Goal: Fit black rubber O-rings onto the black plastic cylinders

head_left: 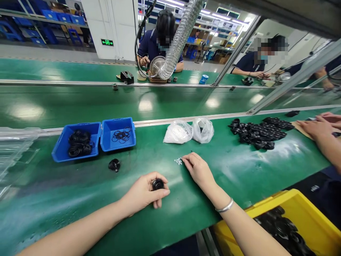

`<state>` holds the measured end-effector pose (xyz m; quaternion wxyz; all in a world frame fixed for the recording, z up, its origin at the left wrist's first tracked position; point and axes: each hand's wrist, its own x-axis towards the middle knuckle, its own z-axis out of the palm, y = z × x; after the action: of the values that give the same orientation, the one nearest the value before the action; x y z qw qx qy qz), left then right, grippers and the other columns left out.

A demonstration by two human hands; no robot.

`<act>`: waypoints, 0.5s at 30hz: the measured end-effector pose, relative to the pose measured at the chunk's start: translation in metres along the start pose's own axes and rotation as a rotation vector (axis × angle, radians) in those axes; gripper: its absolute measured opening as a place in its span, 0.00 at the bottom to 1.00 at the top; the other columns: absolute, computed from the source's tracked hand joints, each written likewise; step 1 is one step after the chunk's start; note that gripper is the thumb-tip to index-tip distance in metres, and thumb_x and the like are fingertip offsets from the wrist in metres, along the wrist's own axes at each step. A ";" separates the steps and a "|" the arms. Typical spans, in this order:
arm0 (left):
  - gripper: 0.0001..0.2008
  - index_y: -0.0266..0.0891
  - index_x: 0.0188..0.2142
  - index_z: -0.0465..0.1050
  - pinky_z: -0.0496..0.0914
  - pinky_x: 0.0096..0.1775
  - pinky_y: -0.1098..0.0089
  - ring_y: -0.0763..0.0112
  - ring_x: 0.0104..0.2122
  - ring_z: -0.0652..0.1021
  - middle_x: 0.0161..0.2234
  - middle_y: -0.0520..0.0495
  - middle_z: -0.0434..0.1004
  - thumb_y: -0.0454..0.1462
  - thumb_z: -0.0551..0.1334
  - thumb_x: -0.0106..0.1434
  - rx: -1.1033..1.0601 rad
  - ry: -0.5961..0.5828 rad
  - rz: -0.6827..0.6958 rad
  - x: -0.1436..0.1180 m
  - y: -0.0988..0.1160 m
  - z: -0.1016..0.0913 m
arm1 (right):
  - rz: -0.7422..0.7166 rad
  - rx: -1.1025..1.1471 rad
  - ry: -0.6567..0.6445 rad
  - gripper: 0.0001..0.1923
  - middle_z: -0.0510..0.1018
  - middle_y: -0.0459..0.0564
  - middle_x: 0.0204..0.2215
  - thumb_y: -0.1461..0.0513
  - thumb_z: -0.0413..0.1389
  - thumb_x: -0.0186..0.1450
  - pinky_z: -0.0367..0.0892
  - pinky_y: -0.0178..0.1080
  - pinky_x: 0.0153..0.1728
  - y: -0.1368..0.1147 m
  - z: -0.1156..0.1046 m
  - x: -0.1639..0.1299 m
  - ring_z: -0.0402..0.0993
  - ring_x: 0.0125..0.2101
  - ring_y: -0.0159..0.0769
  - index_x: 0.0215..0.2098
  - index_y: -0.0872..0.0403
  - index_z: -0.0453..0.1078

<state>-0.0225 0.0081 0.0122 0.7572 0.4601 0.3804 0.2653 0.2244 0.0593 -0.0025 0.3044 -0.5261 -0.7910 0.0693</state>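
left hand (pixel 144 193) grips a black round part (pixel 158 184) upright on the green counter (pixel 106 185), its opening facing up, while right hand (pixel 198 170), fingers loose, pinches at tiny white pieces (pixel 178 161).

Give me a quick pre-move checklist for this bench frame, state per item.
1. Left hand grips the black round part: ok.
2. Right hand fingertips at the small white pieces: ok.
3. Piece actually pinched: cannot tell.
4. Blue bins with black rings, upright on the green bench: ok.
5. Spare black part lies loose, apart from both hands: ok.
6. Neighbour's hand stays by the black parts pile, away from the pieces: ok.
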 end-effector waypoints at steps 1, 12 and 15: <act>0.22 0.37 0.44 0.67 0.69 0.27 0.74 0.77 0.23 0.77 0.40 0.46 0.73 0.45 0.69 0.56 -0.035 -0.008 0.021 0.001 -0.001 0.000 | 0.020 0.017 0.004 0.12 0.73 0.49 0.27 0.59 0.50 0.71 0.71 0.38 0.32 -0.003 -0.003 0.001 0.72 0.27 0.35 0.33 0.55 0.71; 0.15 0.40 0.46 0.70 0.74 0.34 0.70 0.69 0.30 0.81 0.41 0.47 0.71 0.37 0.64 0.59 0.307 0.120 0.173 -0.001 -0.010 0.000 | -0.144 0.314 -0.208 0.05 0.74 0.48 0.29 0.68 0.52 0.69 0.69 0.34 0.32 -0.090 -0.013 -0.020 0.73 0.30 0.32 0.37 0.55 0.70; 0.16 0.41 0.47 0.72 0.74 0.35 0.71 0.71 0.30 0.79 0.40 0.48 0.71 0.34 0.63 0.58 0.454 0.149 0.206 -0.002 -0.008 0.001 | -0.207 0.223 -0.209 0.05 0.72 0.50 0.30 0.68 0.50 0.70 0.70 0.36 0.32 -0.090 0.003 -0.029 0.72 0.30 0.34 0.39 0.56 0.67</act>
<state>-0.0225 0.0028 0.0064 0.5734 0.6339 0.4359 0.2818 0.1591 -0.0047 0.0222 0.2826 -0.3950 -0.8556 0.1792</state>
